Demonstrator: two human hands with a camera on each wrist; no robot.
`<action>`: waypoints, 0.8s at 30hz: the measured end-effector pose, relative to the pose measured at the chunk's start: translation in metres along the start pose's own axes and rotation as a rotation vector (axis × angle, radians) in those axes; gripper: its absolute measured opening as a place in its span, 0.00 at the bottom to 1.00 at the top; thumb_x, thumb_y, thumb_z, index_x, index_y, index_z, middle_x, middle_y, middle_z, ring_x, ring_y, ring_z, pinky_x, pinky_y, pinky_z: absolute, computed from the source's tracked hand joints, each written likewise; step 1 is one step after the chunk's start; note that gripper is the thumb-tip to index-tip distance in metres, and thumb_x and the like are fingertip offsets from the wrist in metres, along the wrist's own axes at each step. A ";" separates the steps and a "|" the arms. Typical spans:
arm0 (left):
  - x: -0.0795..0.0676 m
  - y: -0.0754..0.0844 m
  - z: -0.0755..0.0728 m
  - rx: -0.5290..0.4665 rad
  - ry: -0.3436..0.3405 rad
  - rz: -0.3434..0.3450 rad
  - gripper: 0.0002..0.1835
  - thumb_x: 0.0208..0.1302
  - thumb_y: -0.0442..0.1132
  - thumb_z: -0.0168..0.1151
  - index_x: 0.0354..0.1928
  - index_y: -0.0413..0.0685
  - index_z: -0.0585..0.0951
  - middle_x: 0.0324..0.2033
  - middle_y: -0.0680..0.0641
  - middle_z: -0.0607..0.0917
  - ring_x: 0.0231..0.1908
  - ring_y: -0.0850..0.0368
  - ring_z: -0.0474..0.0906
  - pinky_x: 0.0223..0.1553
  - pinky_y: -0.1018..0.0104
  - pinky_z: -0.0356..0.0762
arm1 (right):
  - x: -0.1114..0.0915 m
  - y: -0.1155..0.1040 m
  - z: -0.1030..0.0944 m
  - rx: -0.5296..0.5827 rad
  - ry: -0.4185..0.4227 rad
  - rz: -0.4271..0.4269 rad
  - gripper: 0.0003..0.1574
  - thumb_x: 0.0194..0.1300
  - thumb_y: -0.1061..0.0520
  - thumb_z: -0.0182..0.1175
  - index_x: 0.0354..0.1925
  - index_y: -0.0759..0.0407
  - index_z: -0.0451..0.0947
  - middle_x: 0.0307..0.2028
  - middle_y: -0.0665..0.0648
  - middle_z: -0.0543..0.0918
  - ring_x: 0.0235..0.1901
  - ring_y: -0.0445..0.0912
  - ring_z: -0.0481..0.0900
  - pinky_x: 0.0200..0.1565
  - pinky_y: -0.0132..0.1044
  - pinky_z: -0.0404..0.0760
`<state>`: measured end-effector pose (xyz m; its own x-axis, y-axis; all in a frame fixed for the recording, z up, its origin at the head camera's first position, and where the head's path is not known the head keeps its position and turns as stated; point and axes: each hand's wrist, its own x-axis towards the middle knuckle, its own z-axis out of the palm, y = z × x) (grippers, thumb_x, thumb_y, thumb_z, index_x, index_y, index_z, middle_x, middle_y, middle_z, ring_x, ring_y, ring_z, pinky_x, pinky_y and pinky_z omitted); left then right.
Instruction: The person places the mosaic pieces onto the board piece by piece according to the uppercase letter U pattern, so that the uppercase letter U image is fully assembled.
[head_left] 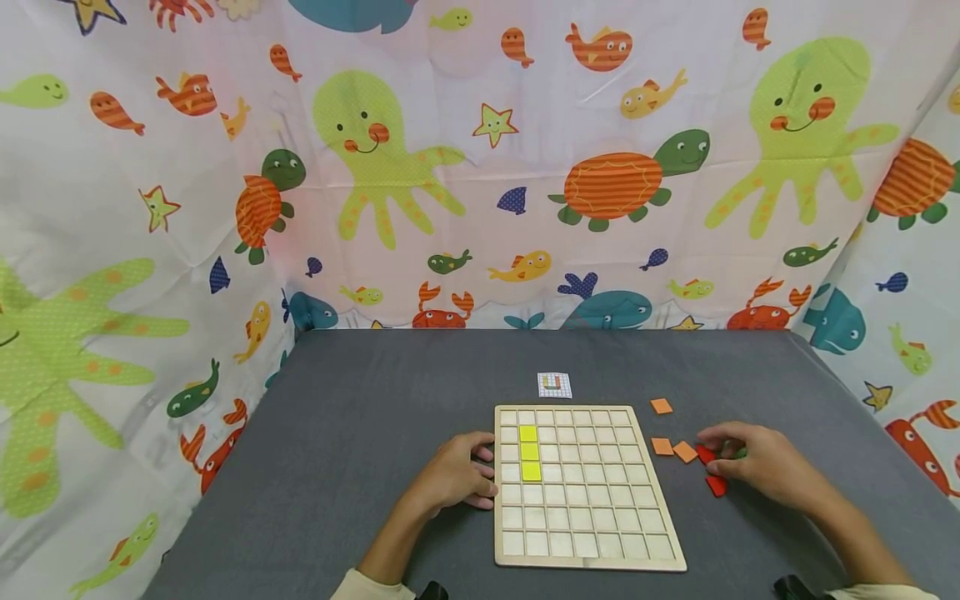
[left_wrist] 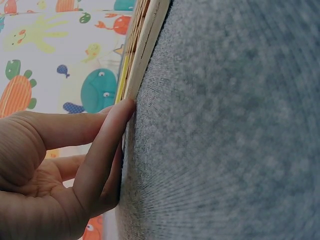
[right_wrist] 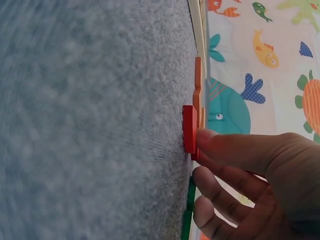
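Note:
A wooden grid board (head_left: pixel 591 560) lies on the grey table, with three yellow square tiles (head_left: pixel 529 451) in a column near its left side. My left hand (head_left: pixel 459 473) rests beside the board, straight fingers touching its left edge. To the right of the board, my right hand (head_left: pixel 757 458) has thumb and index finger on either side of a red tile (head_left: pixel 705 454). Another red tile (right_wrist: pixel 189 129) lies close by the thumb. Green tiles (right_wrist: pixel 186 222) show under the other fingers in the right wrist view, mostly covered by the hand in the head view.
Between the board and my right hand lie orange square tiles (head_left: pixel 685 452), with one orange tile (head_left: pixel 662 406) farther back. A small printed pattern card (head_left: pixel 554 385) sits behind the board. A curtain with sea animals (head_left: pixel 450 167) surrounds the table (head_left: pixel 360 417).

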<state>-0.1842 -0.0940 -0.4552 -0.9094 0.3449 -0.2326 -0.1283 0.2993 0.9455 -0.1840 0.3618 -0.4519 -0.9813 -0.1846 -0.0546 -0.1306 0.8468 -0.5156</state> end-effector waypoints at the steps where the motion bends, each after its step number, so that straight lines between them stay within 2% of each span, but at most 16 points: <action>1: 0.000 0.000 0.000 0.002 -0.002 0.002 0.42 0.53 0.15 0.70 0.73 0.32 0.71 0.51 0.37 0.78 0.41 0.50 0.83 0.31 0.57 0.93 | 0.001 0.000 0.000 -0.004 0.002 -0.001 0.23 0.61 0.57 0.76 0.55 0.59 0.87 0.43 0.52 0.87 0.35 0.40 0.77 0.32 0.32 0.77; 5: -0.001 0.000 0.000 0.006 -0.003 0.006 0.42 0.53 0.15 0.70 0.73 0.32 0.71 0.51 0.37 0.77 0.41 0.51 0.83 0.31 0.57 0.93 | 0.002 0.001 0.000 -0.025 0.011 -0.006 0.23 0.60 0.61 0.76 0.54 0.60 0.87 0.43 0.53 0.86 0.36 0.42 0.77 0.34 0.35 0.77; 13: 0.000 -0.001 0.001 0.015 0.002 0.007 0.42 0.53 0.15 0.70 0.73 0.32 0.71 0.51 0.37 0.78 0.40 0.51 0.83 0.31 0.57 0.93 | 0.003 0.002 -0.001 -0.071 0.026 0.002 0.21 0.59 0.60 0.77 0.51 0.63 0.87 0.39 0.51 0.83 0.38 0.46 0.74 0.34 0.35 0.74; 18: 0.000 0.000 0.001 0.010 0.005 0.003 0.42 0.53 0.15 0.71 0.73 0.32 0.71 0.51 0.37 0.78 0.41 0.50 0.83 0.30 0.57 0.93 | 0.002 0.000 -0.001 -0.083 0.023 0.009 0.21 0.61 0.56 0.77 0.51 0.61 0.88 0.40 0.51 0.84 0.37 0.44 0.74 0.34 0.34 0.74; 24: -0.001 0.000 0.001 0.008 0.007 -0.001 0.42 0.53 0.15 0.71 0.73 0.33 0.71 0.51 0.37 0.78 0.41 0.50 0.83 0.30 0.57 0.93 | 0.001 -0.013 0.001 -0.063 0.023 -0.025 0.22 0.62 0.51 0.78 0.51 0.59 0.89 0.39 0.50 0.84 0.37 0.43 0.74 0.33 0.33 0.74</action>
<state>-0.1835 -0.0937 -0.4554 -0.9119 0.3385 -0.2321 -0.1262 0.3069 0.9433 -0.1829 0.3502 -0.4457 -0.9805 -0.1952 -0.0228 -0.1629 0.8721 -0.4615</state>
